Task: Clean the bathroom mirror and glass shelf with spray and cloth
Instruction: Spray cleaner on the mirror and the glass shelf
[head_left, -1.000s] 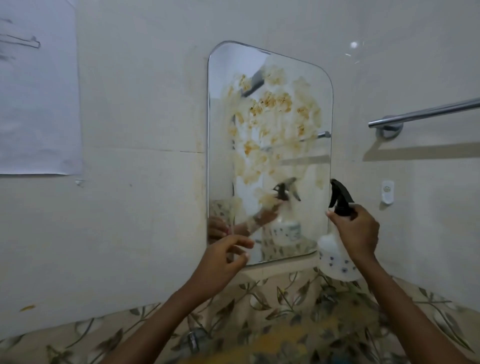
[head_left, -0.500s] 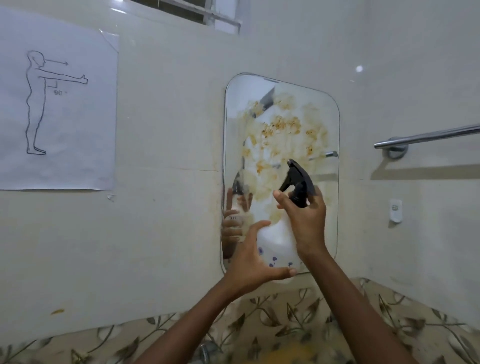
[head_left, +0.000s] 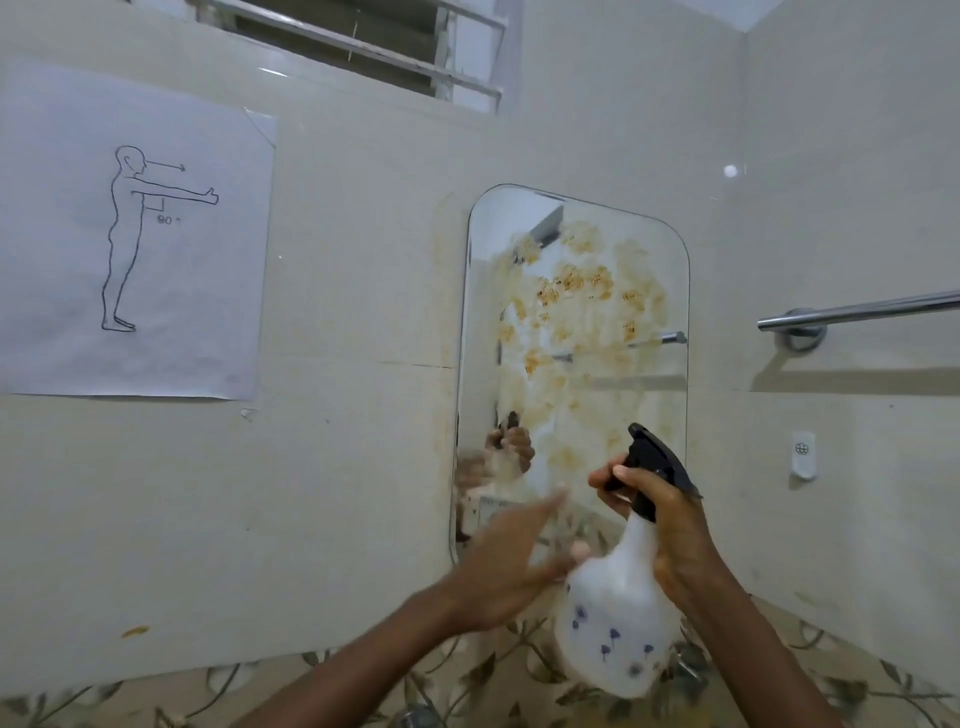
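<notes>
The right hand (head_left: 670, 525) is gripping the neck of a white spray bottle (head_left: 615, 618) in the lower right of the frame, fingers curled round it just under the black trigger head (head_left: 655, 467) – one finger is lying over the front of the trigger. The bottle is hanging tilted, its round body with small blue flower marks swinging down toward the lower centre, and its nozzle is pointing up and left toward the mirror (head_left: 576, 332). The left hand (head_left: 511, 561) is sitting just left of the bottle's body with the fingers spread and mostly straight, holding nothing; it is blurred, so whether a fingertip is touching the bottle cannot be told

The mirror is hanging on the cream tiled wall (head_left: 353, 493) at the centre of the frame, a tall pane with rounded corners, and brownish-yellow smears are covering much of its upper and middle glass. A chrome towel rail (head_left: 857, 309) is running off the right edge – a small white hook (head_left: 803, 453) is sitting below it. At upper left a paper sheet (head_left: 135, 234) with a line drawing of a standing figure is stuck to the wall
</notes>
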